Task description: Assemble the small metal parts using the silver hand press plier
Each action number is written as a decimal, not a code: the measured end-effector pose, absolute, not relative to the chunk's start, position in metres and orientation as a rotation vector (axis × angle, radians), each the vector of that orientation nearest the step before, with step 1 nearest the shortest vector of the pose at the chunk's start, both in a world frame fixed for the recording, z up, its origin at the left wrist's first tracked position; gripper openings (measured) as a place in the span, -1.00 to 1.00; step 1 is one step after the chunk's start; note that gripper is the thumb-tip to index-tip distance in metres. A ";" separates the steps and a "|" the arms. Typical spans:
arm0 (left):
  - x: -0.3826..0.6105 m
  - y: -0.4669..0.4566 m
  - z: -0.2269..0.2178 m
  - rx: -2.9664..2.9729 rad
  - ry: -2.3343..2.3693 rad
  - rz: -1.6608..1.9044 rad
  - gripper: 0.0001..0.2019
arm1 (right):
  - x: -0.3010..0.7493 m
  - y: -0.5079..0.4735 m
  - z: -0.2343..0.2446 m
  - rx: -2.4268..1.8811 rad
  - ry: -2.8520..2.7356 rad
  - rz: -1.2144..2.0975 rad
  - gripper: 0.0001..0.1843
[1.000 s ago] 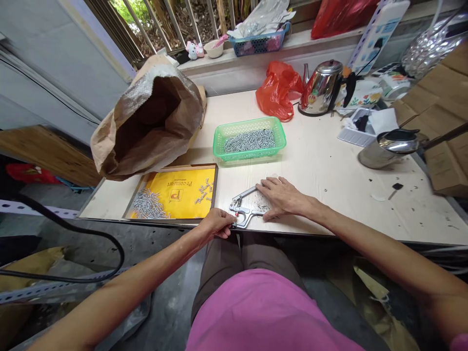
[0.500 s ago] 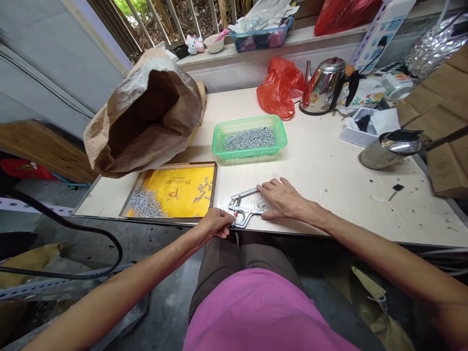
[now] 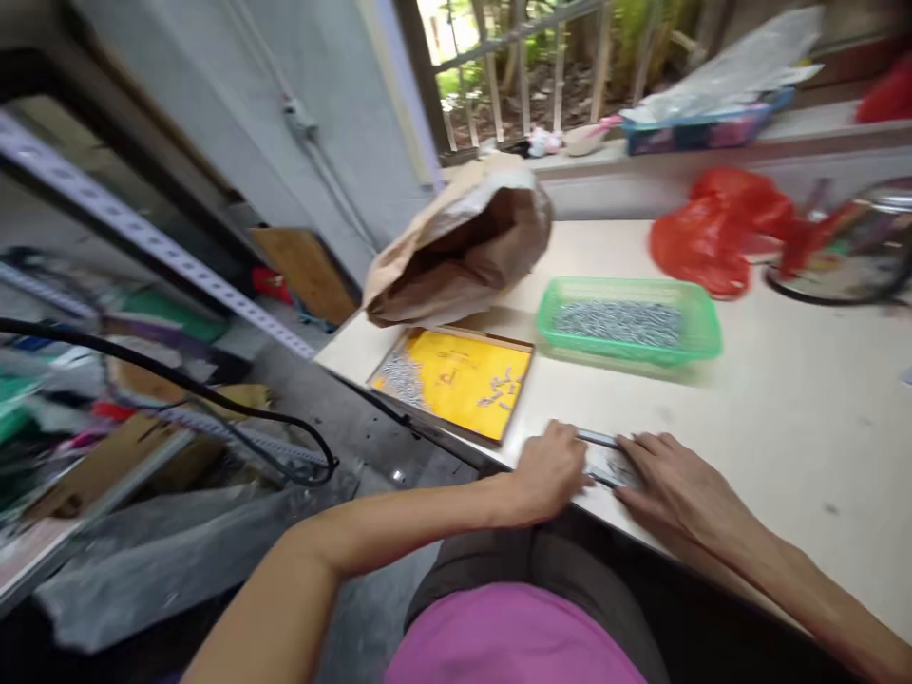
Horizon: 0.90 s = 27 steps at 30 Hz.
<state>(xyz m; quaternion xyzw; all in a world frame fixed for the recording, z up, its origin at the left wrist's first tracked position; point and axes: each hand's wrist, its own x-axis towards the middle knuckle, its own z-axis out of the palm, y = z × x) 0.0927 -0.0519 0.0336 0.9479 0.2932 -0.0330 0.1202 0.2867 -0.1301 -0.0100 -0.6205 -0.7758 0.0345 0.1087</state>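
Metal spring pliers (image 3: 597, 438) lie at the front edge of the white table, lengthwise between my hands. My left hand (image 3: 548, 473) is closed over their head, hiding it. My right hand (image 3: 680, 484) is wrapped around the ends of the two handles. Left of my hands is a shallow cardboard tray (image 3: 503, 432) with a yellow bottom; a heap of small silvery metal pieces (image 3: 403, 378) lies at its left end, and several scattered small metal parts (image 3: 501, 387) lie at its right. Behind my hands, a green plastic basket (image 3: 627, 353) holds many similar metal pieces.
An open brown paper sack (image 3: 456, 256) stands behind the tray. At the back right are a red plastic bag (image 3: 712, 228) and a blurred metal kettle (image 3: 847, 247). A black cable (image 3: 178, 382) loops on the left, beside a perforated metal bar (image 3: 157, 239).
The view has swung left and is blurred. My left hand has gone from pinching at the jaws to closing over the pliers' head. My right hand stays at the handles.
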 end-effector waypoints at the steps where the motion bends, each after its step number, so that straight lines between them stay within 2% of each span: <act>1: 0.100 -0.050 0.030 2.842 0.741 -0.051 -0.64 | 0.288 -0.129 -0.017 -1.805 -2.270 0.091 -0.61; 4: 0.116 -0.038 0.018 2.902 0.552 -0.012 -0.48 | 0.289 -0.131 -0.030 -1.797 -2.203 0.103 -0.62; 9: 0.117 -0.027 0.010 2.878 0.386 -0.078 -0.41 | 0.296 -0.141 -0.047 -1.810 -2.164 0.098 -0.28; 11: 0.115 -0.025 0.009 2.921 0.295 -0.062 -0.41 | 0.299 -0.142 -0.050 -1.830 -2.182 0.046 -0.22; 18: 0.123 -0.020 0.015 2.863 0.308 -0.140 -0.55 | 0.291 -0.143 -0.043 -1.914 -2.232 0.005 -0.50; 22: 0.122 -0.016 0.011 2.774 0.274 -0.102 -0.61 | 0.284 -0.147 -0.045 -1.903 -2.151 0.109 -0.64; 27: 0.120 -0.016 -0.005 2.766 0.222 -0.015 -0.70 | 0.268 -0.157 -0.035 -1.900 -2.092 0.208 -0.71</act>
